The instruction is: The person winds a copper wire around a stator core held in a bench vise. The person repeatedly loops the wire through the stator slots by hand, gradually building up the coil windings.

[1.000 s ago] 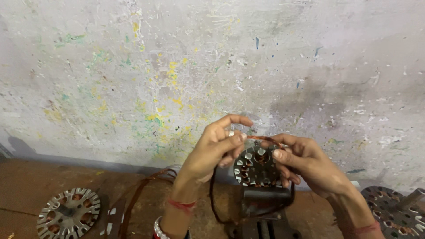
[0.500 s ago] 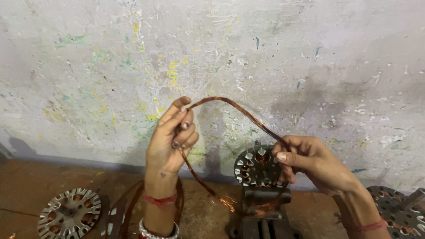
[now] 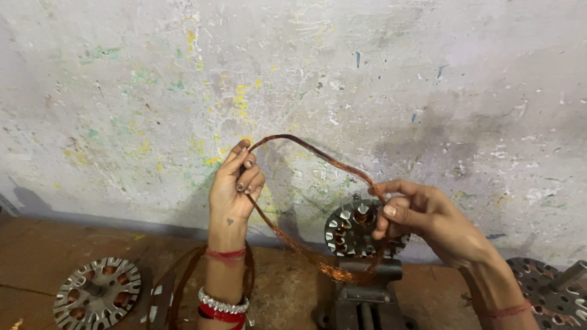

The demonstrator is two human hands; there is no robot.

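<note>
At frame centre: copper wire loop arched between both hands above the vise-held stator.
Left hand pinches the loop; right hand closes on it at the stator; even tension should prevent kinks.

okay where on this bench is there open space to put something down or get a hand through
Bare brown bench shows at far left, between the wall and the loose slotted metal disc. A smaller patch lies between the left hand forearm and the vise. It is crowded around the clamped disc, the copper wire loop, the right hand and the right-corner disc.
</note>
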